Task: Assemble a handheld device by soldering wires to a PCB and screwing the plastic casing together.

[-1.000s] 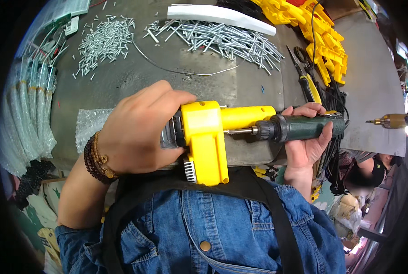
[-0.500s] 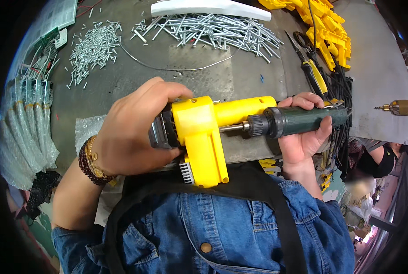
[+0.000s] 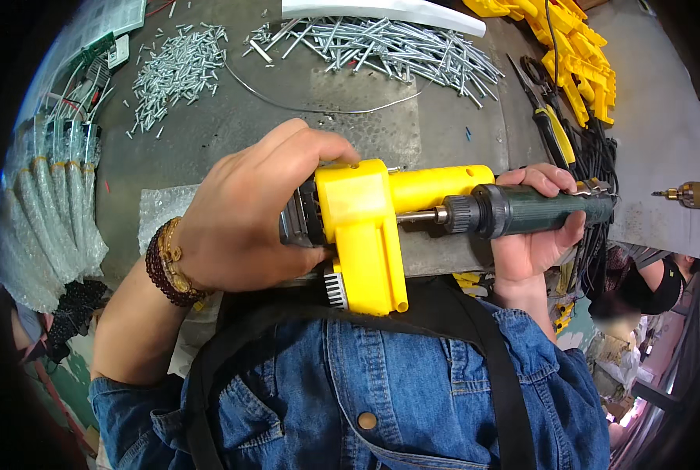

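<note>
Close to my body, my left hand (image 3: 260,207) grips a yellow plastic tool housing (image 3: 358,200) by its black end piece (image 3: 299,210). A tube-shaped yellow arm runs from the housing toward the right, and a grey vented part shows at its lower left. My right hand (image 3: 534,223) is wrapped round a dark green electric screwdriver (image 3: 549,209), held level. Its bit (image 3: 420,217) points left and reaches the housing's right side. Whether the bit sits on a screw there is hidden. A screw end (image 3: 395,169) sticks out near the housing's top.
Short screws (image 3: 179,74) and long screws (image 3: 397,51) lie in piles at the back. Pliers (image 3: 549,125), yellow housings (image 3: 581,59) and black cables (image 3: 593,157) are at the right. Bubble-wrapped parts (image 3: 60,204) hang at the left edge. Another screwdriver (image 3: 690,194) points in from the far right.
The whole view has shifted, so the bench and both hands appear farther right and slightly higher. My grip on the housing and screwdriver stays the same.
</note>
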A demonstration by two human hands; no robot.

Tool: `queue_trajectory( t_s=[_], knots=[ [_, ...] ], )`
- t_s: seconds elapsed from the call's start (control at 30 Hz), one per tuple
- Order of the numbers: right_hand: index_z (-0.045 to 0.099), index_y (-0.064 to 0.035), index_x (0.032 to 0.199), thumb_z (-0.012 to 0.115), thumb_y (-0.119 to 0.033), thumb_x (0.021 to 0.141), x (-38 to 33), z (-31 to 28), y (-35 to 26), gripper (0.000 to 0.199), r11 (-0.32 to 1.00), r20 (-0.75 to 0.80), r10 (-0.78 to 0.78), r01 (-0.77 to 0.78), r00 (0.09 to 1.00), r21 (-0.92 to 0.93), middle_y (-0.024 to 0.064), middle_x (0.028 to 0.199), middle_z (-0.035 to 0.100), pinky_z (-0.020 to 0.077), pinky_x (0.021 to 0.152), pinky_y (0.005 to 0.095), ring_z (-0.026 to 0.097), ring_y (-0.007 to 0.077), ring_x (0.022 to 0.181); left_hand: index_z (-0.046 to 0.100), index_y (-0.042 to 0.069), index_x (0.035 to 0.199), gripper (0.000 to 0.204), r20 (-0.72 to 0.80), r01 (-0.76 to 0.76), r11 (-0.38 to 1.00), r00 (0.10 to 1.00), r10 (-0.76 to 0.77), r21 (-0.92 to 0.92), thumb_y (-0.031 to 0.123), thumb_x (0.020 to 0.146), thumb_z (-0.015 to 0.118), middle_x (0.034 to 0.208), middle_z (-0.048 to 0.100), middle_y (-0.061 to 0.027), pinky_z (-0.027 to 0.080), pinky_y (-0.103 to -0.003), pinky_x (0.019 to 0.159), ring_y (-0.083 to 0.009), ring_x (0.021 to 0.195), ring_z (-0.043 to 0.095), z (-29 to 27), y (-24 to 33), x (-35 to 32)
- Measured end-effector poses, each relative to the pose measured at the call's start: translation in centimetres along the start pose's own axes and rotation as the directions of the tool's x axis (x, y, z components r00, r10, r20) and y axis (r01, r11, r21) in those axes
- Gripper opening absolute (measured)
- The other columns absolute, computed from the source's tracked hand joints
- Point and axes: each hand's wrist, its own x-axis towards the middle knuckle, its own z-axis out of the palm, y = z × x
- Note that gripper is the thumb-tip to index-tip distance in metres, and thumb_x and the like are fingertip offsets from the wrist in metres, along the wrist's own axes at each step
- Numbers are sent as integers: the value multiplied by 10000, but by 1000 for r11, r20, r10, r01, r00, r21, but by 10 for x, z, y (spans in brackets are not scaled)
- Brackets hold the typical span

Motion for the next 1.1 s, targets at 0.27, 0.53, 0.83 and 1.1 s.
queue_trajectory(
  t_s=[0.27, 0.53, 0.83, 1.1],
  knots=[
    [535, -210, 968, 830, -101, 711, -2, 4, 2, 406, 1000, -5, -9, 8, 1000, -13, -74, 984, 529, 279, 1127, 418, 532, 106, 957, 554, 50, 1167, 683, -5, 13, 1000, 1000, -13, 16, 33, 523, 780, 1015, 581, -142, 494, -369, 817, -331, 923, 592, 1, 2, -1],
    [536, -206, 967, 834, -96, 705, -3, 10, 2, 412, 998, -13, -21, 20, 1000, -53, -74, 997, 546, 292, 1125, 416, 541, 108, 964, 552, 45, 1161, 660, -21, 16, 1000, 1000, -15, 24, 33, 543, 781, 1015, 577, -143, 495, -377, 826, -339, 934, 592, 2, 2, -3],
    [571, -149, 1059, 782, -121, 778, 16, 23, -24, 352, 972, -64, -51, 35, 997, -233, -12, 1051, 555, 333, 1111, 461, 551, 151, 995, 553, 31, 1157, 640, -34, 41, 999, 999, -40, 31, 65, 563, 790, 1010, 595, -150, 500, -364, 820, -340, 922, 613, 1, 4, -6],
    [572, -145, 1002, 780, -96, 770, 26, 28, -16, 315, 984, -111, -35, 15, 993, -177, -9, 1036, 554, 338, 1111, 449, 557, 163, 990, 547, 36, 1175, 687, -32, 35, 998, 999, -34, 42, 62, 537, 802, 990, 598, -151, 504, -370, 784, -334, 879, 620, 1, 4, -4]
  ],
)
